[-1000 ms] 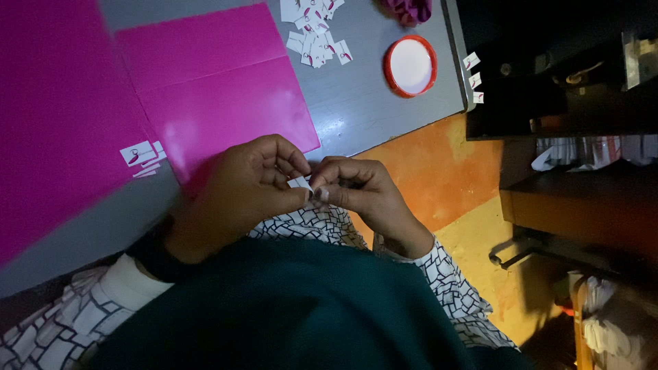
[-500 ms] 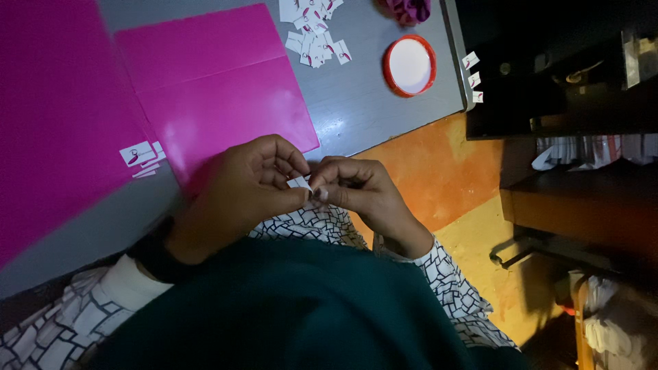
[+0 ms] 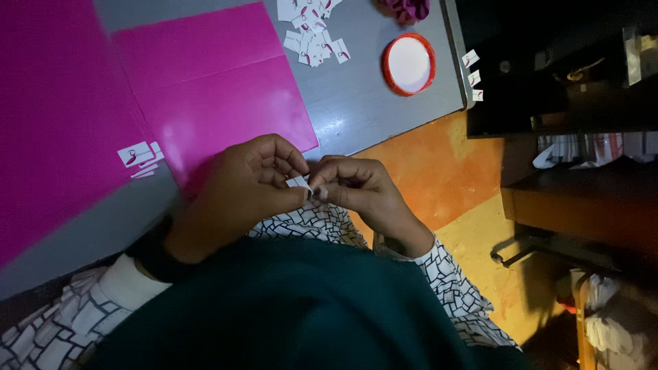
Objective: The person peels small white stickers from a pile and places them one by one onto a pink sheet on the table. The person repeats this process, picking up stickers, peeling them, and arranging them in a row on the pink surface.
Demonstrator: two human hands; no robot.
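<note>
White paper, a small slip [image 3: 299, 182], sits pinched between the fingertips of both hands just past the near edge of a grey table [image 3: 356, 109], above the person's lap. The left hand [image 3: 236, 192] curls over it, thumb and forefinger closed on the near side; the right hand [image 3: 356, 192] meets it from the opposite side, its thumb and forefinger nipping the same slip. Only one corner shows between the fingers, the rest being hidden by them. It looks light, thin and easily creased or torn, so a hold by the edges with the fingertips seems the safe one; a loose grip would likely let it flutter away.

Behind the hands a bright pink sheet [image 3: 219, 96] lies flat on the table, with a larger pink sheet [image 3: 55, 123] beside it carrying a few more white slips [image 3: 139, 156]. Farther back a heap of similar slips [image 3: 312, 34] rests near a round red-rimmed lid [image 3: 408, 64]. Three more slips [image 3: 473, 75] cling to the table's side edge. Below lies an orange floor [image 3: 439, 171].
</note>
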